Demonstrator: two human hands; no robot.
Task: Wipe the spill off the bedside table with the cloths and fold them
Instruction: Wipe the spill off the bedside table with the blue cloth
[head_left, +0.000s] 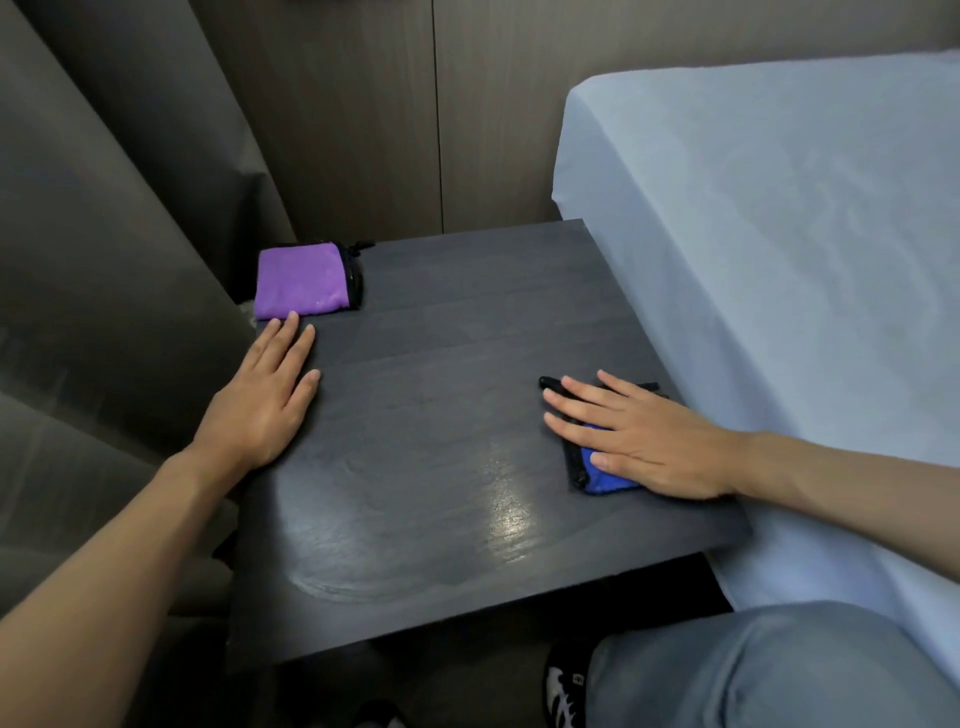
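A grey curtain (104, 234) hangs just past the left edge of the bedside table (441, 322), so there is no room to swing a cloth out on that side. At the table's far left corner lies the purple cloth (301, 280), folded into a small square with a black trimmed edge facing right. The left hand (265, 395) lies flat and spread on the surface near the left edge, grasping nothing, its fingertips just touching the purple cloth's near edge.

The middle of the surface is bare. A wet sheen (415, 519) spreads across the near half toward the front edge, which suggests the spill is not fully dried.

Near the right edge, the right hand (639, 436) presses palm-down with its fingers extended on the blue cloth (602, 475); it pins the cloth rather than pinching it. Only the cloth's near corner and black trim show from under the hand.

Both cloths look like soft, light microfibre: limp, easily bunched and likely to slide on the damp wood. Each would best be lifted by a corner or the trimmed edge, or driven under a flat palm.

The bed (779, 260), under a pale sheet, abuts the right edge, so open room lies mainly toward the front edge.
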